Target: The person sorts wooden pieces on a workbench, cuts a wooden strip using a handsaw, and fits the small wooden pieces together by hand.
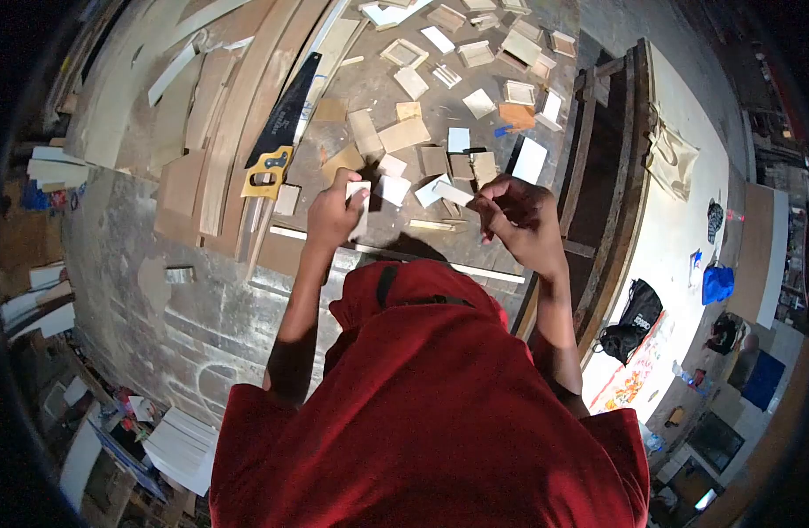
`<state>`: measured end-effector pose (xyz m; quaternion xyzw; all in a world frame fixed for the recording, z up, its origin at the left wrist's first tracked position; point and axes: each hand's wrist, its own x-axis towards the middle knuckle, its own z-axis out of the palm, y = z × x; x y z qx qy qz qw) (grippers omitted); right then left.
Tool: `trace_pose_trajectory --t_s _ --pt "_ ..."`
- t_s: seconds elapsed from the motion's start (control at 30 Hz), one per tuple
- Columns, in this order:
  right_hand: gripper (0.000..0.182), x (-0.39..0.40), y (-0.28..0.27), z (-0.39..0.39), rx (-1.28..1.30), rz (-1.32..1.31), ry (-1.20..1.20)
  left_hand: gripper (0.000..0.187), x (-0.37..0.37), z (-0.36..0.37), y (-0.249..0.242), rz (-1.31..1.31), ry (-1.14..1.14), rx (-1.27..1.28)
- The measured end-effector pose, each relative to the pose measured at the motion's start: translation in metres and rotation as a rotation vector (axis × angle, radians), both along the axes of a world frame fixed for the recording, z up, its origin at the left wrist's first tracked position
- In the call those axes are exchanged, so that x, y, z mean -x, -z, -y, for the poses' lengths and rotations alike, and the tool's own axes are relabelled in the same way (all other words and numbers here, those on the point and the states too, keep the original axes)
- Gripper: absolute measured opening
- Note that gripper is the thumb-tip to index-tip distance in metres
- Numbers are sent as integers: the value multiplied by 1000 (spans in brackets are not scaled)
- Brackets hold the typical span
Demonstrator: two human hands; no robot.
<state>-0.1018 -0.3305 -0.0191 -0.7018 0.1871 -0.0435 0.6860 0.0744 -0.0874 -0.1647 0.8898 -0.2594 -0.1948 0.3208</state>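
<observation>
My left hand (332, 216) is closed on a small pale wood piece (358, 189), held upright over the near edge of the work surface. My right hand (525, 224) pinches the end of a thin pale wood strip (454, 193) between thumb and fingertips, the strip pointing left toward the other hand. Between the two hands lie a white square piece (392, 190) and a white tilted piece (432, 191). Narrow sticks (434, 225) rest closer to my body. The strip and the piece in my left hand are apart.
A handsaw (281, 128) with a yellow handle lies on long boards (237, 123) at the left. Several small wooden trays (404, 53) and offcuts (404, 134) are scattered ahead. At right stand a dark wooden frame (611, 202) and a pale table (664, 220) carrying a black bag (633, 321).
</observation>
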Motion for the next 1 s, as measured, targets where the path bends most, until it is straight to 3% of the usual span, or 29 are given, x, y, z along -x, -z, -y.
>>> trace_pose_trajectory --t_s 0.17,0.23,0.3,0.37,0.47,0.57,0.63,0.67,0.7,0.77,1.0 --pt "7 -4 30 -30 -22 -6 -60 33 -37 -41 127 -38 123 125" --pt "8 -2 45 -40 60 -75 -141 35 -42 -43 138 27 159 136" --pt "7 -2 56 -50 109 -72 -144 38 -41 -41 144 155 227 -146" --pt "7 -5 70 -60 74 -184 -148 43 -41 -41 144 216 200 -168" --pt "8 -14 86 -70 182 -185 -194 40 -42 -42 116 403 165 -253" --pt "9 -34 87 -83 347 -186 -245 29 -41 -47 66 470 75 -50" --pt "10 -47 88 -91 339 -199 -309 19 -33 -56 36 -392 37 437" --pt "11 -54 88 -96 361 -154 -325 19 -27 -60 23 -339 176 618" --pt "11 -59 92 -101 357 -158 -339 20 -23 -61 -11 -482 158 472" --pt "11 -71 101 -112 298 -44 -341 21 -21 -70 -40 -348 282 448" --pt "10 -107 82 -133 276 -132 -479 23 -28 -93 -39 -395 162 435"
